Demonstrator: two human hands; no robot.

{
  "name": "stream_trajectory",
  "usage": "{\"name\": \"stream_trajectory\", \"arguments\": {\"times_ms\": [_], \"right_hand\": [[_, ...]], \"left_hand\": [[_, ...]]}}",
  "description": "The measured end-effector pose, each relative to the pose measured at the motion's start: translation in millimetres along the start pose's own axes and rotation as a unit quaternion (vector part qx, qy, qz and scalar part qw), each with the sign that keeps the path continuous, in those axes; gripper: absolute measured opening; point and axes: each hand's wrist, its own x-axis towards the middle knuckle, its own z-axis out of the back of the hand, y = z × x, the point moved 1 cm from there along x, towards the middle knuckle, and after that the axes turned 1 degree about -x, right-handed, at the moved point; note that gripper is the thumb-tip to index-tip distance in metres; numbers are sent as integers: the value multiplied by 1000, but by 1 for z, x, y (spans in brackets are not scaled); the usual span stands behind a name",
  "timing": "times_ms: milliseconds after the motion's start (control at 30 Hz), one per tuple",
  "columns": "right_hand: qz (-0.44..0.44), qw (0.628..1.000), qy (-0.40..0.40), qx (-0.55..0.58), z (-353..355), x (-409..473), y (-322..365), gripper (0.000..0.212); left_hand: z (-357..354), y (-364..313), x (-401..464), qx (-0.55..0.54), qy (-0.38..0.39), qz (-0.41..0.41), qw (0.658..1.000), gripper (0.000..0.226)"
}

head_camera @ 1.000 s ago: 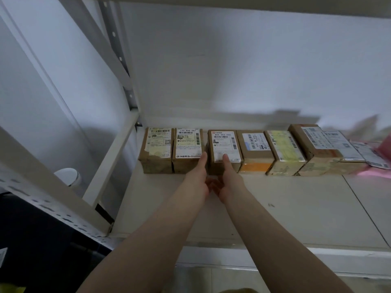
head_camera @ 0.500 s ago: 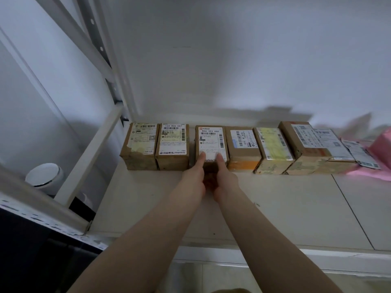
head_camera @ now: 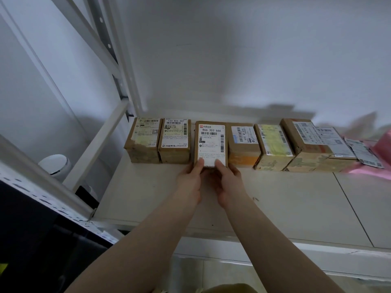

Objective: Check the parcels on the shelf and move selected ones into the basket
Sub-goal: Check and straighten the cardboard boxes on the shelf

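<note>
Parcels (head_camera: 243, 142) side by side along shelf (head_camera: 275, 197) rear.

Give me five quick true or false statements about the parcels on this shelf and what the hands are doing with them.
1. Both hands hold the same parcel. True: the left hand and right hand grip the near end of the 866 303 666 parcel.
2. That parcel is the first from the left in the row. False: it is third, after the torn-label parcel and the 133 parcel.
3. A pink bag lies at the right end of the row. True.
4. The held parcel's label faces down. False: its white label faces up.
5. A basket stands on the shelf. False: none shows there.
</note>
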Motion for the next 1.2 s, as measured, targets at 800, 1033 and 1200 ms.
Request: {"name": "stream_trajectory", "arguments": {"times_ms": [800, 1033, 1200], "right_hand": [[42, 998, 27, 37, -10, -22, -5, 48], [59, 998, -10, 17, -15, -19, -4, 54], [49, 996, -70, -33, -29, -4, 0, 59]], "left_hand": [[4, -9, -6, -27, 39, -25, 999, 29], [2, -11, 0, 4, 23, -24, 999, 27], [-5, -13, 9, 31, -8, -6, 999, 36]]}}
